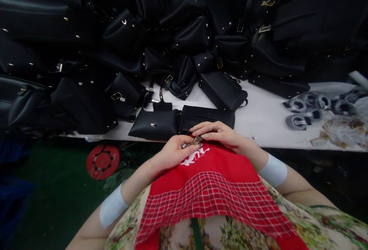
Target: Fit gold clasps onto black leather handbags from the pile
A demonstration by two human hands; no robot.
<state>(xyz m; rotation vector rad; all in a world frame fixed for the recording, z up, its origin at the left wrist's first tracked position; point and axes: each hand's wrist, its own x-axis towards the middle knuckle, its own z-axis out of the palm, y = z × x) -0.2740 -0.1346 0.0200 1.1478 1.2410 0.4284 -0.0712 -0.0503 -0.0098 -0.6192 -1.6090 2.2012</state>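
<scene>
A small gold-coloured metal buckle (pixel 196 140) is at the near edge of the table, in front of my red apron. My left hand (pixel 174 151) pinches it between thumb and fingers. Close by on the right, my right hand (pixel 220 133) is curled with its fingers together, its fingertips by the buckle; what they grip is hidden. Just beyond both hands lies a black bag (pixel 208 116), its near edge partly covered by the right hand. To its left, touching it, is a black flap bag (pixel 158 123) with a small metal clasp.
Many black bags with metal fittings are piled across the back and left of the white table (pixel 258 116). A boxy black bag (pixel 222 89) lies behind my hands. Several plastic-wrapped rolls (pixel 297 121) sit at the right. A red reel (pixel 102 162) is low on the left.
</scene>
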